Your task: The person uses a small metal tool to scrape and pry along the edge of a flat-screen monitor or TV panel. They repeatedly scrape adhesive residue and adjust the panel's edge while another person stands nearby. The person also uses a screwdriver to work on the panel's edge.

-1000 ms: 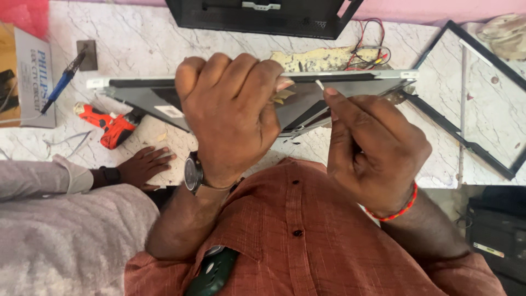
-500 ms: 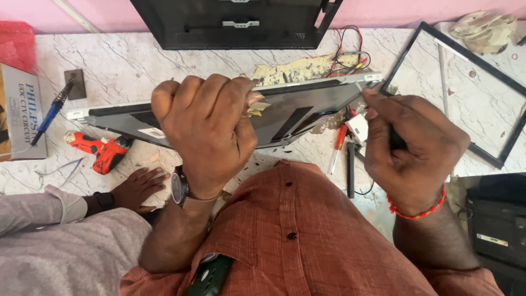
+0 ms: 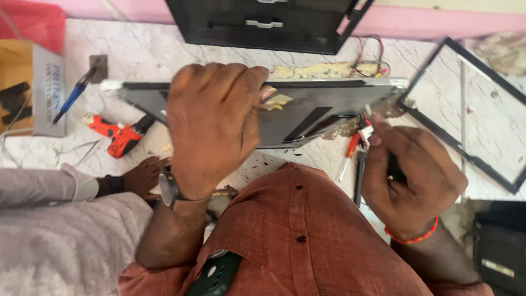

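Note:
My left hand (image 3: 211,123) grips the upper edge of a flat grey display panel (image 3: 318,109) that stands tilted on the white marble floor. My right hand (image 3: 411,175) is closed around a dark-handled tool whose thin tip points up at the panel's right corner. A red-handled screwdriver (image 3: 349,153) and a dark tool lie on the floor just left of that hand. A circuit board with red wires (image 3: 329,70) lies behind the panel.
A black back cover (image 3: 263,24) rests at the top. A black frame (image 3: 466,109) lies right. An orange drill (image 3: 118,134), a blue pen (image 3: 74,93) and a box sit left. Another person's hand (image 3: 139,175) rests on the floor lower left.
My right hand has dropped from beside the left hand to the panel's right corner. The panel has tipped flatter and shifted right.

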